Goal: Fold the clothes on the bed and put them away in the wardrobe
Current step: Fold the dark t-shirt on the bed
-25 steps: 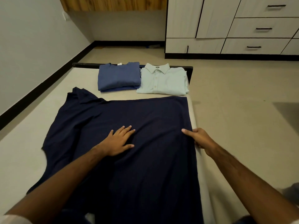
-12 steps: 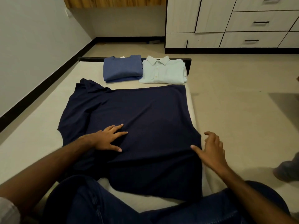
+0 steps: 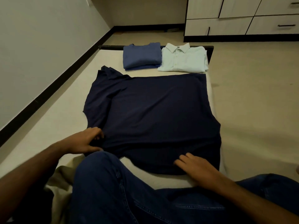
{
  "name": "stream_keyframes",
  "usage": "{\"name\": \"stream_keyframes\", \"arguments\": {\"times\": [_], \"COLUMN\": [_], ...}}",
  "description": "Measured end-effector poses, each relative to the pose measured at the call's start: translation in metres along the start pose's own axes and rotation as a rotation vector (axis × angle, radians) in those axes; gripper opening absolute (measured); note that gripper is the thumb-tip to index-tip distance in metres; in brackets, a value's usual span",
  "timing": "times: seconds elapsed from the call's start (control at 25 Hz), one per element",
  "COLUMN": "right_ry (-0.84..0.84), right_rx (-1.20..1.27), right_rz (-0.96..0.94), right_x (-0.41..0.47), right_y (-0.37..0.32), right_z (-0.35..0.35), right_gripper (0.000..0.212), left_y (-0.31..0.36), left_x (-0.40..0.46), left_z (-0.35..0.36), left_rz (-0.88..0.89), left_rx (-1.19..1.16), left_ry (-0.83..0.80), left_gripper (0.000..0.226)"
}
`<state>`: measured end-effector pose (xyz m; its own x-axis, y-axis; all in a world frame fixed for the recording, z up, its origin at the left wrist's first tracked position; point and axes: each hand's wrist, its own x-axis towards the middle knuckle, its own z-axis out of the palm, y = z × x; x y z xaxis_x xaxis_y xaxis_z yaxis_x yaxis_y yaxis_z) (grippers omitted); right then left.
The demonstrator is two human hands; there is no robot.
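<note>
A pale wall (image 3: pixel 40 50) with a dark skirting board runs along the left of a cream bed (image 3: pixel 53 117), and beige floor (image 3: pixel 252 94) stretches off to the right. On the left, the left hand (image 3: pixel 86 140) sits at the near left edge of a navy T-shirt (image 3: pixel 155 113), its fingers curled round a bunch of the dark cloth, thumb lying along the hem. The navy T-shirt lies spread flat across the middle of the bed, one sleeve folded in at the far left corner. Below it, the person's legs in blue jeans (image 3: pixel 145 196) fill the near foreground. Beyond the shirt, at the far end of the bed, a folded blue top (image 3: pixel 142 56) lies just beside a folded pale green collared shirt (image 3: pixel 184 59), the two touching along one side. Toward the right, the right hand (image 3: pixel 196 167) rests on the shirt's near hem with fingers loosely bent and spread over the cloth; whether it pinches the fabric cannot be told. At the upper right stands a white wardrobe (image 3: pixel 242 15) with drawers and dark handles, well apart from the bed.
</note>
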<state>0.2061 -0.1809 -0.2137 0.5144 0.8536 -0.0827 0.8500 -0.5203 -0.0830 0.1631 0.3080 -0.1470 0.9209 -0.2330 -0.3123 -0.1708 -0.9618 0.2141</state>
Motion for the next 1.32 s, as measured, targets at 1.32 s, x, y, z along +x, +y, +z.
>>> {"name": "stream_keyframes", "arguments": {"times": [1.32], "right_ry": [0.057], "right_rx": [1.115], "right_rz": [0.418], "right_x": [0.256], "right_y": [-0.097], "right_z": [-0.059], "right_gripper": [0.016], "left_y": [0.012], "left_x": [-0.039], "left_z": [0.050], "left_rz": [-0.399], "left_rx": [-0.565], "left_ry": [0.066], "left_gripper": [0.028]}}
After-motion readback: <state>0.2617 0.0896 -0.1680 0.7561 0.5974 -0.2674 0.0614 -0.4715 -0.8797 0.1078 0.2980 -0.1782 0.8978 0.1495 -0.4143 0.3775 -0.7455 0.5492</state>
